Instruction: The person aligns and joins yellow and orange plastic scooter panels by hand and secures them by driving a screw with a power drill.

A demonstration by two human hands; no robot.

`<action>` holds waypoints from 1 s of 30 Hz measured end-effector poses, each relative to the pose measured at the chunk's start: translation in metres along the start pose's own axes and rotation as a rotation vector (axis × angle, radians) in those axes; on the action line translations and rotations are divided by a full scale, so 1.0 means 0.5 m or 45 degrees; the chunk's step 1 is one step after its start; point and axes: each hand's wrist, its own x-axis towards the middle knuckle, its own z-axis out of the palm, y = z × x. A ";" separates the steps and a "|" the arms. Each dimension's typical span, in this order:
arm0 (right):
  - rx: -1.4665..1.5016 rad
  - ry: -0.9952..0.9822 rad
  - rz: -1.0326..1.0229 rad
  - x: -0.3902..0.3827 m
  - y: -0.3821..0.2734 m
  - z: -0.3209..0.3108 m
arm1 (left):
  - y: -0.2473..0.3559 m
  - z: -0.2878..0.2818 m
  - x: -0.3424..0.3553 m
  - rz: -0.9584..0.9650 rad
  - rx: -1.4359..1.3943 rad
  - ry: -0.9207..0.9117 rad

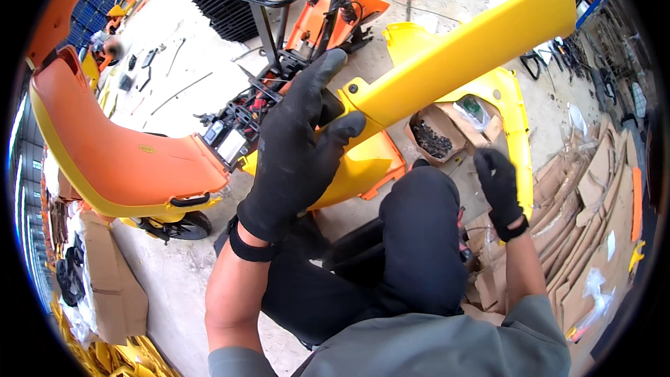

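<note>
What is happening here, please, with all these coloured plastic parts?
A person wearing black gloves is crouching on a concrete floor in a workshop. The left hand grips one end of a long yellow plastic body panel, holding it raised. The right hand reaches toward another yellow panel beside an open cardboard box of small dark parts. An orange and yellow scooter body stands to the left.

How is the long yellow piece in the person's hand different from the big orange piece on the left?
The long yellow panel is narrow and held up by the left hand; the orange panel is wide, curved and nobody holds it. Both look like smooth plastic scooter body parts.
</note>
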 end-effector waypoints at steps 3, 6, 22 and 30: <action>-0.265 0.229 -0.890 0.033 -0.288 -0.121 | 0.012 0.027 -0.012 0.048 0.040 -0.057; -0.711 0.155 -1.298 0.070 -0.468 -0.170 | 0.026 0.043 -0.028 0.084 -0.031 -0.073; -0.825 -0.404 -1.288 0.137 -0.398 -0.157 | 0.023 0.074 -0.066 0.376 0.384 -0.194; -0.810 -0.429 -1.333 0.120 -0.397 -0.151 | 0.023 0.073 -0.076 0.423 0.351 -0.214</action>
